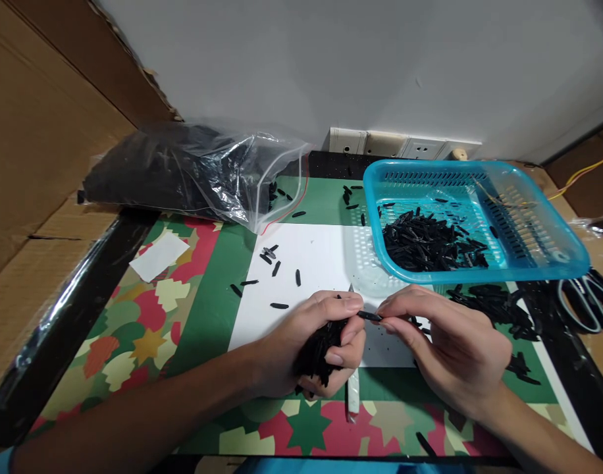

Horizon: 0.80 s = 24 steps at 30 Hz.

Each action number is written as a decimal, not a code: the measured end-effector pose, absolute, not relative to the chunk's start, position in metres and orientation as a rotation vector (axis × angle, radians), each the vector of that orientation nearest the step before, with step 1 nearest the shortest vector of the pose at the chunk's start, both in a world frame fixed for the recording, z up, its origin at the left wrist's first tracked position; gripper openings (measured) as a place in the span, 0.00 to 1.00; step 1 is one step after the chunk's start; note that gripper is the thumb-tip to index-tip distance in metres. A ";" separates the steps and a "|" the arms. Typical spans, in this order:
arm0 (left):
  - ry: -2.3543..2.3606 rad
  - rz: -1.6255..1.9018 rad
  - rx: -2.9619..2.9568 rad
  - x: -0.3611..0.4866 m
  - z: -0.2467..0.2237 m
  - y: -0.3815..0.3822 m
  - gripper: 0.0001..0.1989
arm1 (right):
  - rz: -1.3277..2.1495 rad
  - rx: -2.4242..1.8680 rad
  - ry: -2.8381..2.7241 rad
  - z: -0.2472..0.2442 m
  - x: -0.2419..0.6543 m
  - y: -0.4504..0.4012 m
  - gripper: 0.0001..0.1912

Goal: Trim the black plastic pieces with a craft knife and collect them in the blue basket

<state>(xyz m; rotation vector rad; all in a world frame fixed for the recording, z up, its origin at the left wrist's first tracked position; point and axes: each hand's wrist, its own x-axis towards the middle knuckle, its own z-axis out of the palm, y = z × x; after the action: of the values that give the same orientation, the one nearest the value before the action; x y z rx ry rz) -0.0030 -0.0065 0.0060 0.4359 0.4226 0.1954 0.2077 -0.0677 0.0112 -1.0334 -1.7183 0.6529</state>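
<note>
My left hand [331,336] is closed round a bunch of small black strips [321,349]. A single black strip [369,316] spans the gap between my two hands, one end at the left thumb and forefinger, the other between the thumb and forefinger of my right hand [444,342]. Under the hands lies a white sheet [321,250] with several loose black strips [279,305] on it. A white-handled tool [353,395] lies beneath the left hand, its upper part mostly hidden. Behind my right hand is a blue basket [479,275] holding a heap of black strips [424,243].
A clear zip bag [183,171] full of black material lies at the back left. A small white paper [159,255] rests on the patterned mat [143,316]. Scissors [585,303] and a pile of black strips [499,309] are at the right. Sockets [420,149] line the wall.
</note>
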 end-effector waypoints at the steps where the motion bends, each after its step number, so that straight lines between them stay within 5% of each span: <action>1: 0.421 0.194 0.437 -0.003 0.006 -0.007 0.19 | 0.656 -1.032 -1.718 0.011 0.208 -0.068 0.12; 24: 0.421 0.202 0.417 -0.003 0.002 -0.007 0.17 | 0.830 -1.220 -1.564 0.009 0.204 -0.070 0.05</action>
<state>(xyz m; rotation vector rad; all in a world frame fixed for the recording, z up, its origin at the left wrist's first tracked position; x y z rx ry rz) -0.0031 -0.0070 0.0020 0.4172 0.4206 0.2020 0.2043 -0.0697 0.0086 -1.2200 -1.5642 0.8298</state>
